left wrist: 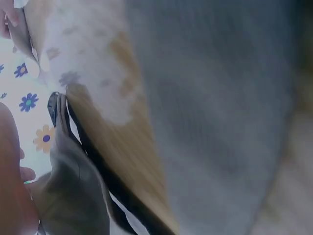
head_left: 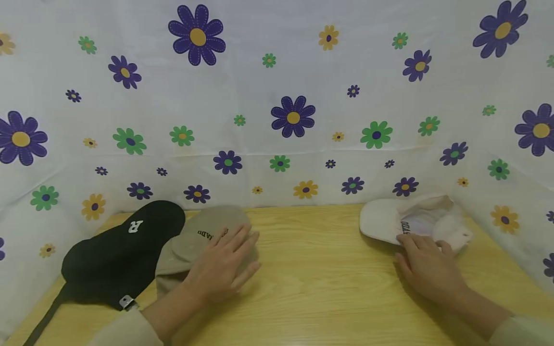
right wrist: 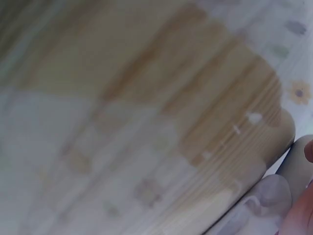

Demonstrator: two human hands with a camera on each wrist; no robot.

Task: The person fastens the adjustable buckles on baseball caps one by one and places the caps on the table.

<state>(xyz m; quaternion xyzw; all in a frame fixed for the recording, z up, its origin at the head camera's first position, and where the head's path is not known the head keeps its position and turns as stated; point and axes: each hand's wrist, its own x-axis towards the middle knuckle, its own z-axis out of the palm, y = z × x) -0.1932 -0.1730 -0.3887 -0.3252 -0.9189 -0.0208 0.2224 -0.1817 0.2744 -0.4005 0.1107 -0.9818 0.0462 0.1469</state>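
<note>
On the table's left side, a beige-grey cap (head_left: 186, 245) with dark lettering lies under my left hand (head_left: 220, 269). The fingers of that hand stretch over the crown, fairly straight and slightly spread, touching it. Over on the right, a pale cream cap (head_left: 381, 221) lies tipped, so that part of its inside and some dark letters show. My right hand (head_left: 433, 269) touches the near edge of this cap with its fingertips; the thumb stands apart from it. In the right wrist view only a bit of the hand (right wrist: 299, 210) appears at the edge.
A black cap (head_left: 117, 259) with a white letter R lies left of the beige-grey one, partly beside it, its strap trailing toward the front left. Behind the wooden table (head_left: 311, 278) hangs a white cloth (head_left: 242, 96) printed with flowers, also along both sides.
</note>
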